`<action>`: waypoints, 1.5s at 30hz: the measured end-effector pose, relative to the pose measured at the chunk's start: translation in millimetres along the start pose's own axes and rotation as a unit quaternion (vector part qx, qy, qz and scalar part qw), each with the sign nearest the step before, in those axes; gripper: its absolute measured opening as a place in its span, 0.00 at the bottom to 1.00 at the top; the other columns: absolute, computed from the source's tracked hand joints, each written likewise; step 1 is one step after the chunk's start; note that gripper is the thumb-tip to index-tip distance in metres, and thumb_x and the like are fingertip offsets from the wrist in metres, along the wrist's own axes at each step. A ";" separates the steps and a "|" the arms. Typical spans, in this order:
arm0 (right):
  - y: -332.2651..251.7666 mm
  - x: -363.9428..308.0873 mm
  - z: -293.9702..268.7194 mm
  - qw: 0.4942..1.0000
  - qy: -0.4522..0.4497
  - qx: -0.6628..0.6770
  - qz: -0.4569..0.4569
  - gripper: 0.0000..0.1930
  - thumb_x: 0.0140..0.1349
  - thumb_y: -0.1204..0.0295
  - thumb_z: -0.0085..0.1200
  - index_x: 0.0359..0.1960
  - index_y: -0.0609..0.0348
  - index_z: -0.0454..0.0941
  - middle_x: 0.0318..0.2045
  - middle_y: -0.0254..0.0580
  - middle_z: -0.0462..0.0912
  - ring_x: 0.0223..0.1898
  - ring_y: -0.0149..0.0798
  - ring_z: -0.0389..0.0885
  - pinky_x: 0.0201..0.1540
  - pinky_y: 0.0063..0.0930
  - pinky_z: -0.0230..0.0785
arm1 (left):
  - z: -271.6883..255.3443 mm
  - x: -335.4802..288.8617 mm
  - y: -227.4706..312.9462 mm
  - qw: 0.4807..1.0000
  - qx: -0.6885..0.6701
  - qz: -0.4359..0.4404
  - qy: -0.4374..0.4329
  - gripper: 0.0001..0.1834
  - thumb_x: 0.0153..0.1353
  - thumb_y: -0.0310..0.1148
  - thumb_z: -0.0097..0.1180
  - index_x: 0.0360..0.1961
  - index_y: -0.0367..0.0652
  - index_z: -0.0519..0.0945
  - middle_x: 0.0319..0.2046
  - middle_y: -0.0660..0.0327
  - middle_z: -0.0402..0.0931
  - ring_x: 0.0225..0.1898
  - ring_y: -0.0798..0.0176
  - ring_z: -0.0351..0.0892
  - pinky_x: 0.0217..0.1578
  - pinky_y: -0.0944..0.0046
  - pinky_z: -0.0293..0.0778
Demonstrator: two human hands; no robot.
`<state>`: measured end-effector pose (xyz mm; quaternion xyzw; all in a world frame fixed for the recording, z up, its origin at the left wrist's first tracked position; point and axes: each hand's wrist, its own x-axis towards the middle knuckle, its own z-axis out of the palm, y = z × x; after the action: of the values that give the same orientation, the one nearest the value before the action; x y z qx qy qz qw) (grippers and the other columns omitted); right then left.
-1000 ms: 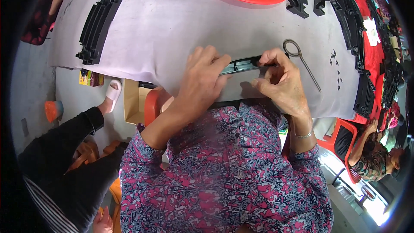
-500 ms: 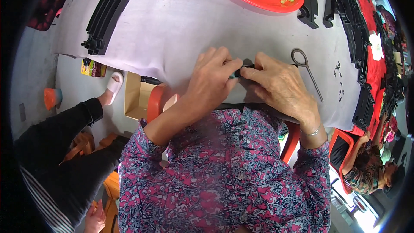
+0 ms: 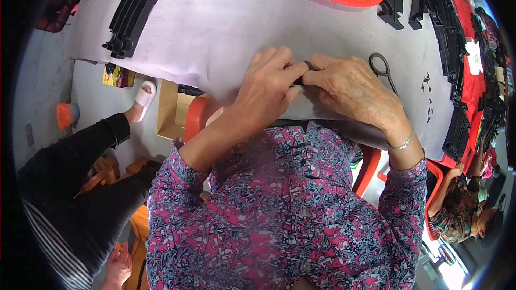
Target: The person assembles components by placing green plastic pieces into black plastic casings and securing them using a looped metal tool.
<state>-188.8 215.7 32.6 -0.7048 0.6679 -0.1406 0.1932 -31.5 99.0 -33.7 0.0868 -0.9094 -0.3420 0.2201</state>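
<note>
My left hand [image 3: 270, 83] and my right hand [image 3: 359, 87] meet over the near part of the table. Between their fingertips is a small black plastic part [image 3: 299, 81], mostly hidden by the fingers. Both hands are closed on it, thumbs and forefingers pinching from either side. Just beyond my right hand lies a dark metal tool with a looped handle [image 3: 379, 64], its shaft partly covered by the hand. Several tiny black pieces [image 3: 428, 96] are scattered to the right of it.
A red plate [image 3: 344, 1] of yellow-green translucent pieces sits at the far side. Long black plastic parts [image 3: 138, 13] lie at the left, with more black parts [image 3: 450, 48] along the right edge. A seated person's leg [image 3: 80, 150] and an open cardboard box [image 3: 171, 110] are at left.
Both hands have come closer together around the black part, and my right wrist has shifted to the right. Less of the part shows now. The view has shifted slightly.
</note>
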 end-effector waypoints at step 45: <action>172.7 -49.8 -19.4 0.810 0.379 0.117 0.432 0.21 0.52 0.58 0.73 0.36 0.62 0.81 0.31 0.42 0.82 0.30 0.34 0.80 0.36 0.32 0.73 | -56.2 -6.0 -59.1 0.967 0.139 -0.044 0.210 0.20 0.56 0.30 0.66 0.51 0.39 0.79 0.46 0.50 0.71 0.51 0.46 0.70 0.53 0.51 0.68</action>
<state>-354.3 258.0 -26.7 -0.2063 0.9024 -0.3755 0.0460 0.1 23.7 -37.2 0.2264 -0.8767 -0.1955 0.3769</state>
